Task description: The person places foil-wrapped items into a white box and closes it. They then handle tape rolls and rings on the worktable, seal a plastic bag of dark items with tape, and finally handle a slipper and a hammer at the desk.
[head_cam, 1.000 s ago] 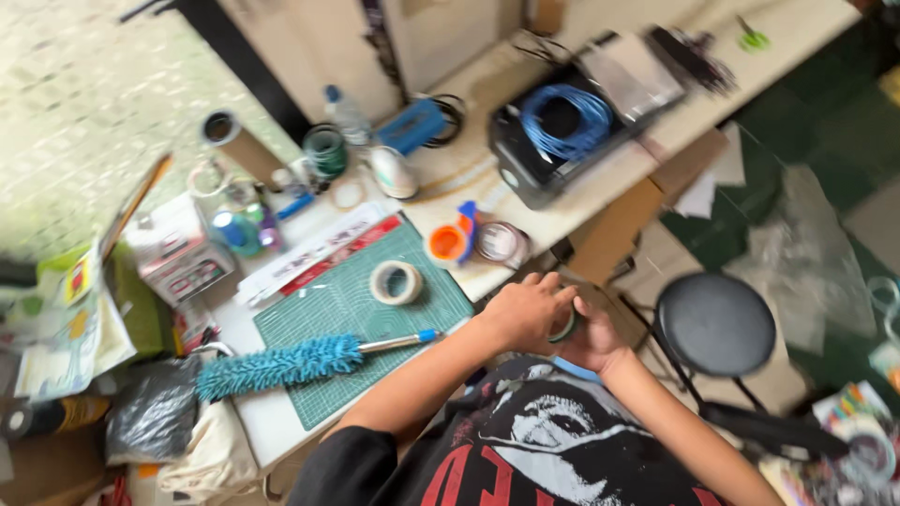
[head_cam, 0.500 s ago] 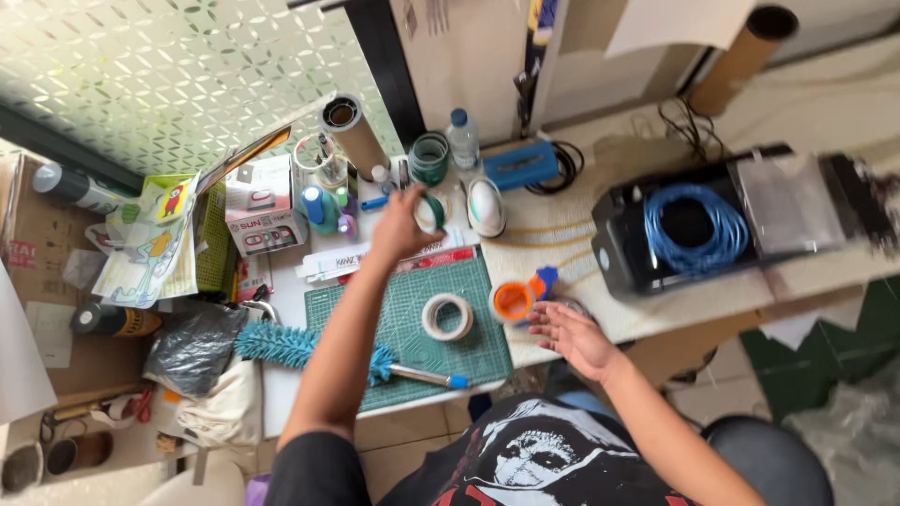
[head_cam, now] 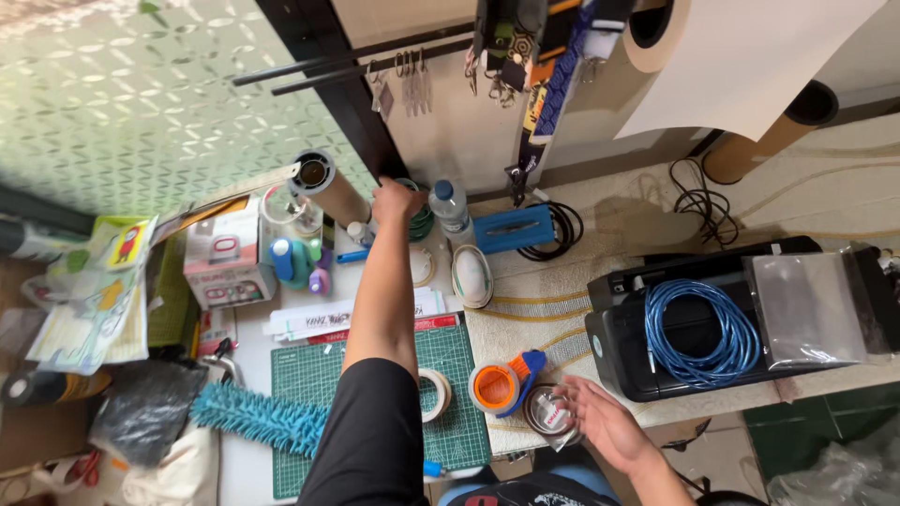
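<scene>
Left hand reaching to the desk's back, right hand near tape.
Left fingers seem closed on a green roll beside the clear bottle; pink-white box far left. Right hand loose, touching a clear tape roll.

Matt green rubbery mat; glossy clear tape; fluffy teal duster; smooth brown cardboard tube; clear plastic bottle; glossy blue cable; black plastic bag.
</scene>
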{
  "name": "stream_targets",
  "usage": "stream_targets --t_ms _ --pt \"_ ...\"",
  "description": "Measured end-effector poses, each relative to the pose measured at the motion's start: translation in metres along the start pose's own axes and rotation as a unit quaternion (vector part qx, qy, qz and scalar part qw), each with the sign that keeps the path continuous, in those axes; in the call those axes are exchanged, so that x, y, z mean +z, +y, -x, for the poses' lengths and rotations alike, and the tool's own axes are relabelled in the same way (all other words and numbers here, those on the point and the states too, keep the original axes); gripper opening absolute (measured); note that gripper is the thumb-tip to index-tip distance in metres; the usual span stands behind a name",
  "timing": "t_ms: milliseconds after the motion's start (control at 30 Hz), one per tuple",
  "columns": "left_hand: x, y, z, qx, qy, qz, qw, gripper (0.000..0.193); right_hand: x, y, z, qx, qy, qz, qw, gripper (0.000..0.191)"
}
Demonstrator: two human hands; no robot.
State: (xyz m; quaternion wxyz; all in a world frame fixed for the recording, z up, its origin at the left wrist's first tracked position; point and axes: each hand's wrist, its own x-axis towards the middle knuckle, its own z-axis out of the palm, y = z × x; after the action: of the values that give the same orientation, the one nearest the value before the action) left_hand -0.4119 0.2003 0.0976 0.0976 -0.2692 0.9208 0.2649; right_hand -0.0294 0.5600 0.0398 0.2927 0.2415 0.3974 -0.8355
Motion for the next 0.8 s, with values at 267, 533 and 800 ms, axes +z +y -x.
stream_targets --t_ms 267,533,800 --pt "0.044 -0.006 -0.008 0.002 0.102 -0.018 0.995 0.089 0.012 0.024 0.012 -0.014 -0.005 -0.068 0.998 0.051" --pt "0.038 -0.014 -0.015 0.017 -0.021 -0.059 0.998 0.104 0.026 0.008 -0.007 -0.012 -0.053 -0.080 0.995 0.053" --pt "0.021 -0.018 -0.002 0.106 -0.053 -0.112 0.987 0.118 0.051 -0.012 -0.025 0.002 -0.091 -0.051 0.995 0.054"
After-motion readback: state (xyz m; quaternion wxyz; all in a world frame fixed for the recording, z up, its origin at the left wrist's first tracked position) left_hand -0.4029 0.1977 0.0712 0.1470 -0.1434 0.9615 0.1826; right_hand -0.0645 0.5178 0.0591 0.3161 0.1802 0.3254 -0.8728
